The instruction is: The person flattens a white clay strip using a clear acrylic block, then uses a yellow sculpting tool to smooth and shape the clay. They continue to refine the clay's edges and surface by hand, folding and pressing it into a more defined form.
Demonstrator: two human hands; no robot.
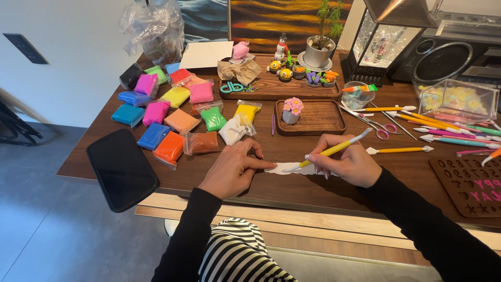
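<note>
Nearest the camera: black sleeves and a striped lap, then the wooden bench (292,190). Landmark is the white clay strip (292,168), lying flat near the bench's front edge. Left hand (232,169) sits just left of the strip, fingers loosely curled, forefinger tip pressing its left end down. Right hand (347,162) is just right of the strip, pinched around a yellow modelling tool (334,150) whose white tip touches the strip's middle. Progress judged: strip is flattened with one wavy edge, shaping looks partway; no colour added, not attached to anything.

Left of the strip, a black phone (121,168) lies face up. Behind-left of the strip, a cluster of bagged clay packs (172,109) in many colours, mostly sealed. Right of the strip, more sculpting tools (449,130), scissors (373,124), a brown letter mould (469,185). Directly behind the strip, a small wooden tray (313,125) with a pink flower pot figure (292,109); farther back, a longer tray (271,89) with finished small figures.
</note>
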